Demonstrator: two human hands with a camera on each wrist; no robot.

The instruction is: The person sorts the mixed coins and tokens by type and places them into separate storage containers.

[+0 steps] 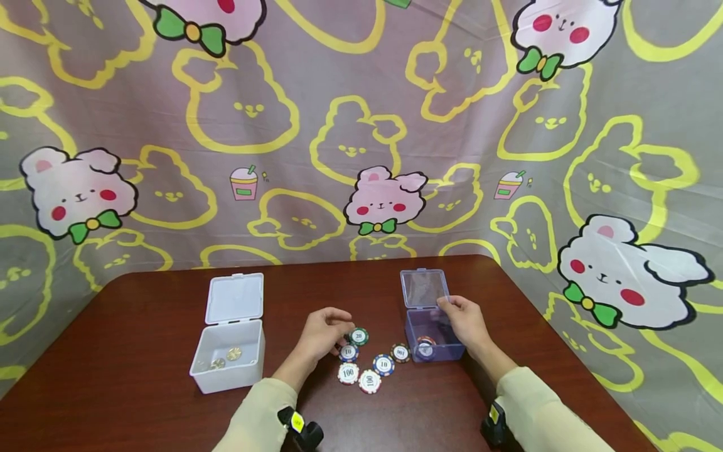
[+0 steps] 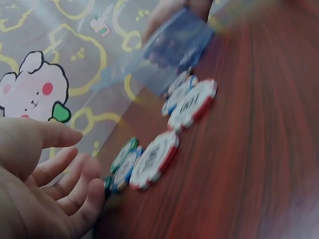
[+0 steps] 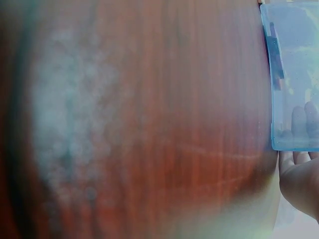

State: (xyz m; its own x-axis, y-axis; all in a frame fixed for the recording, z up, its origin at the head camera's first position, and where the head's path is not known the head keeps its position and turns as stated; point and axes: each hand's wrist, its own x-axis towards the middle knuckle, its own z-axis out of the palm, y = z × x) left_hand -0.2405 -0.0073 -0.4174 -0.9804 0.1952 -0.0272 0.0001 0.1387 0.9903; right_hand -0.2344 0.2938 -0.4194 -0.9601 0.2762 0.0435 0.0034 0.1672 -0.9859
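while the left hand (image 1: 321,334) is hanging low over the table (image 1: 130,376), its thumb and fingers are curving loosely with gaps between them; the fingertips are coming right up beside the green chip marked 20 (image 1: 358,336) and the blue chip marked 10 (image 1: 349,353), though i cannot tell whether they are touching or pinching one. the right hand (image 1: 466,325) is holding the purple see-through box (image 1: 447,353) at its right side. its fingers are bending and lying close together, showing through the tinted plastic, but i cannot tell whether they are sitting inside the box or behind its wall.

the loose chips are lying flat on the wood, making a rough curve between the left hand and the box. after the green and blue ones, two red-and-white chips marked 100 (image 1: 369,381) are following nearest the person, then a second blue chip (image 1: 383,365), then a dark-edged chip (image 1: 400,353) that is lying just beside the box. more chips (image 1: 425,348) are showing inside, through the front wall, and the clear lid (image 1: 420,289) is standing open at the back.

well apart on the left, a white box (image 1: 226,380) is sitting with its lid (image 1: 234,298) thrown back, and two gold-coloured coins (image 1: 234,354) are resting on its floor. behind everything, a cartoon-printed cloth (image 1: 294,81) is hanging.
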